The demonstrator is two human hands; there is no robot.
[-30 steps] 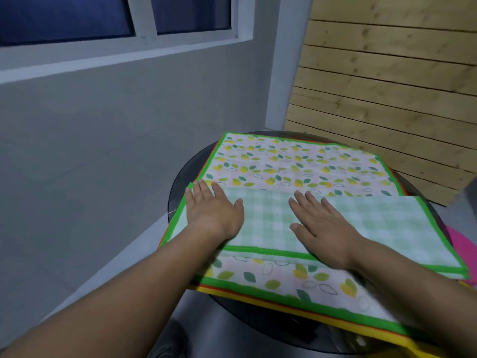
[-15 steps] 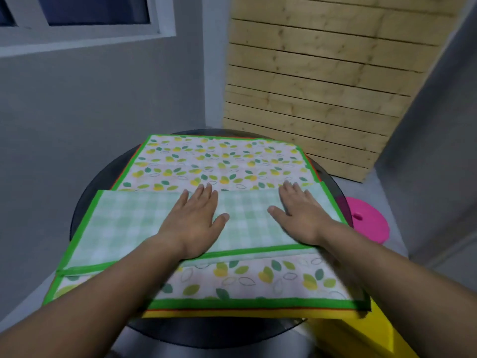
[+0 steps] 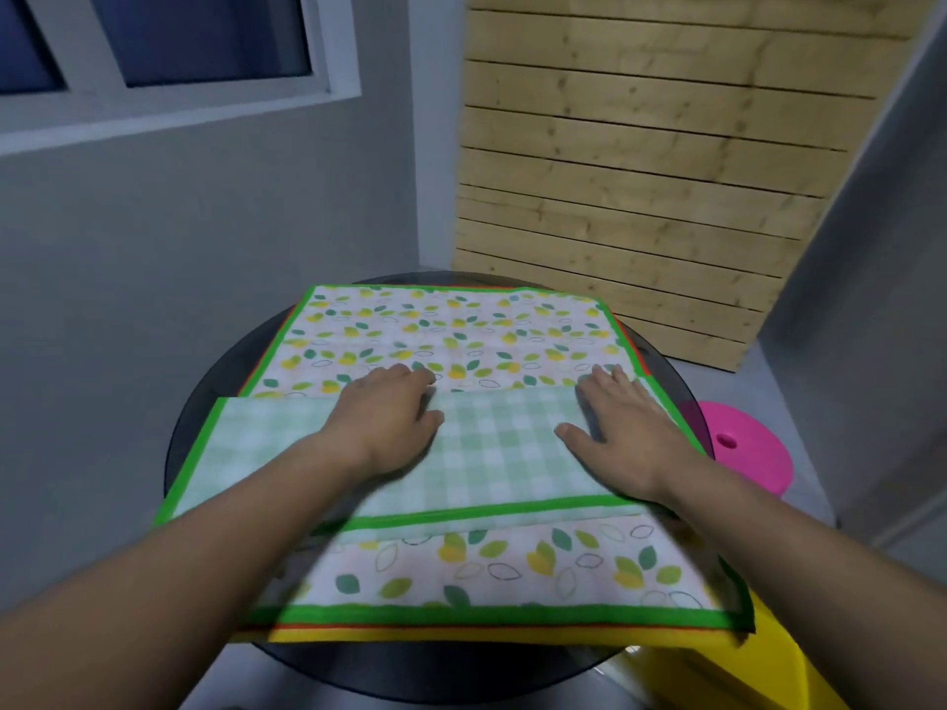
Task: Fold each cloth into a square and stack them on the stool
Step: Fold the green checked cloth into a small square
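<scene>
Early stage: leaf-print cloth (image 3: 461, 340) at frame centre has one fold, left hand (image 3: 389, 422) and right hand (image 3: 620, 427) pressing flat, fingers straight, on its checked flap (image 3: 502, 453); nothing visibly stacked on pink stool (image 3: 743, 453), right.

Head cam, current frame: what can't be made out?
All head view:
- Lower cloths: leaf-print cloth covers them; only orange and yellow edges show.
- Left hand: motion blur; grip on the checked fold unclear.
- Pink stool: partly behind the table rim.
- Yellow object: cut by the bottom edge.
</scene>
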